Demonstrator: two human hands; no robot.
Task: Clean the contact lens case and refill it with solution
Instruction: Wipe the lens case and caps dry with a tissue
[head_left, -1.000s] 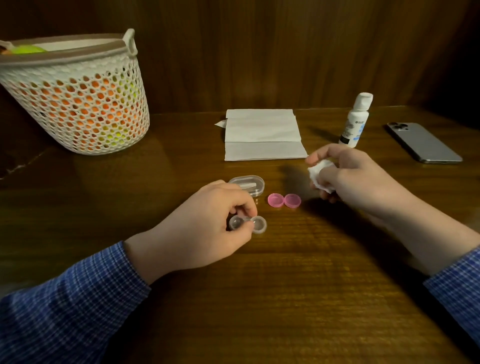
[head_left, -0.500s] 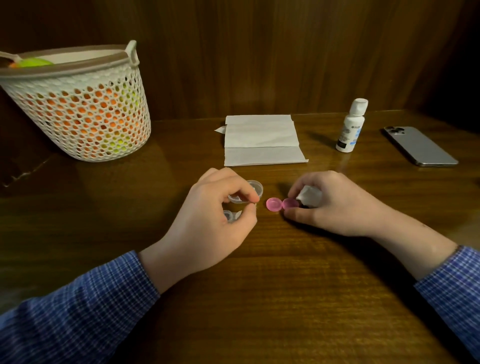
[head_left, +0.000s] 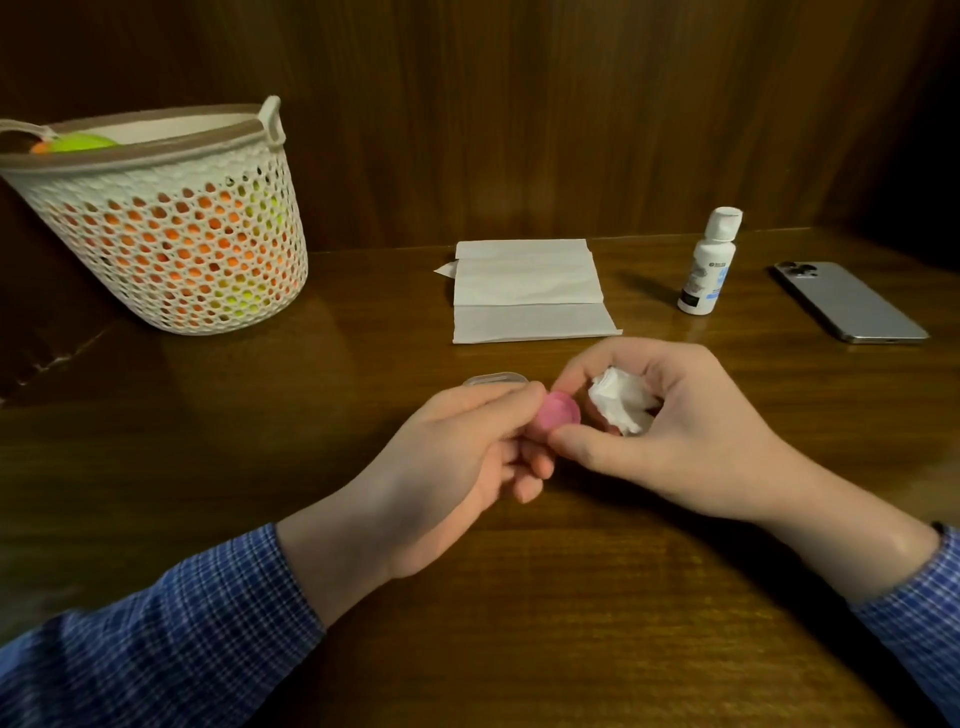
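Note:
My right hand (head_left: 675, 436) pinches a pink cap (head_left: 558, 413) between thumb and forefinger, with a crumpled white tissue (head_left: 621, 400) tucked in its palm. My left hand (head_left: 452, 457) is curled shut just left of it, fingertips touching the cap. The clear lens case it held earlier is hidden under its fingers, and the second pink cap is out of sight. A clear plastic box (head_left: 493, 379) peeks out behind my left knuckles. The white solution bottle (head_left: 709, 265) stands capped at the back right.
A stack of folded white tissues (head_left: 530, 291) lies behind my hands. A grey phone (head_left: 852, 301) rests at the far right. A white mesh basket (head_left: 171, 223) holding orange and green balls stands at the back left. A wooden wall closes the back of the wooden table (head_left: 519, 597).
My right hand has lifted one pink cap off the table and brought it against my left fingertips. My left hand has turned over, so the lens case no longer shows.

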